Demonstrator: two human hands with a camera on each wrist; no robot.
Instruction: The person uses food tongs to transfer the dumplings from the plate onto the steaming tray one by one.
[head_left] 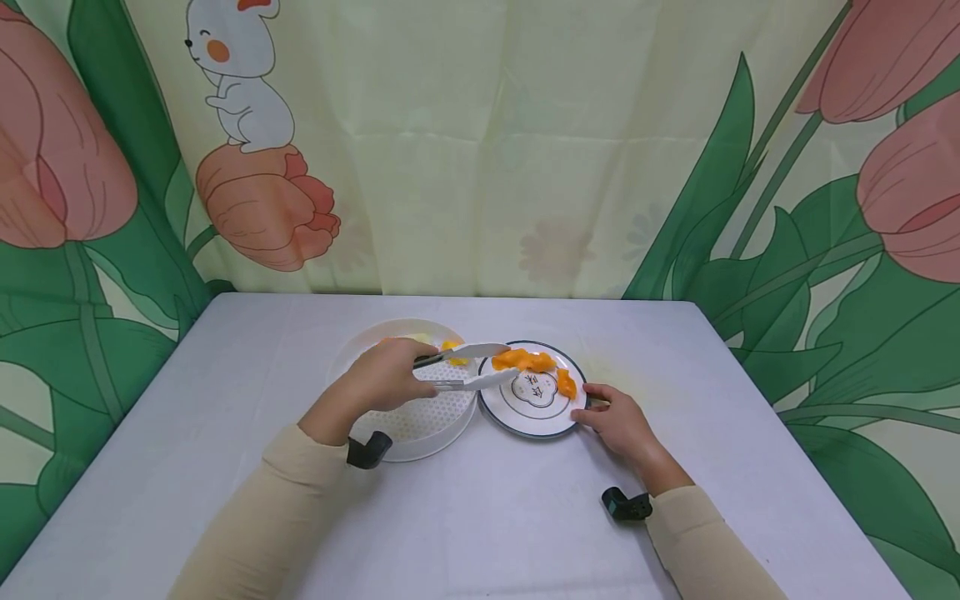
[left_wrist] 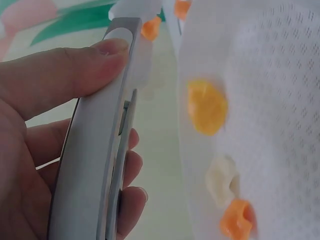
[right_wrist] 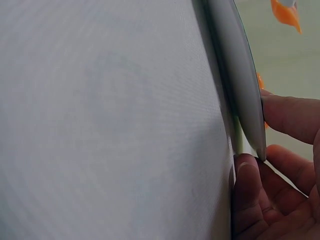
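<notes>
My left hand (head_left: 386, 373) grips metal tongs (left_wrist: 90, 165) with white tips, thumb on one arm and fingers round the other. The tips reach over the left part of a white plate (head_left: 525, 423) with a dark rim. Several small orange dumplings (head_left: 566, 384) lie on that plate. In the right wrist view an orange dumpling (right_wrist: 286, 14) shows at a tong tip above the plate. My right hand (head_left: 618, 421) pinches the plate's right edge, thumb on top and fingers beneath. Under the left hand sits a round white steamer tray (head_left: 423, 452), partly hidden by hand and tongs.
Along the tray's wall lie a yellow dumpling (left_wrist: 207, 107), a white dumpling (left_wrist: 221, 181) and an orange dumpling (left_wrist: 237, 220). A white cloth covers the table (head_left: 510, 517). Behind it hangs a printed curtain (head_left: 480, 167) with tulips and a rabbit.
</notes>
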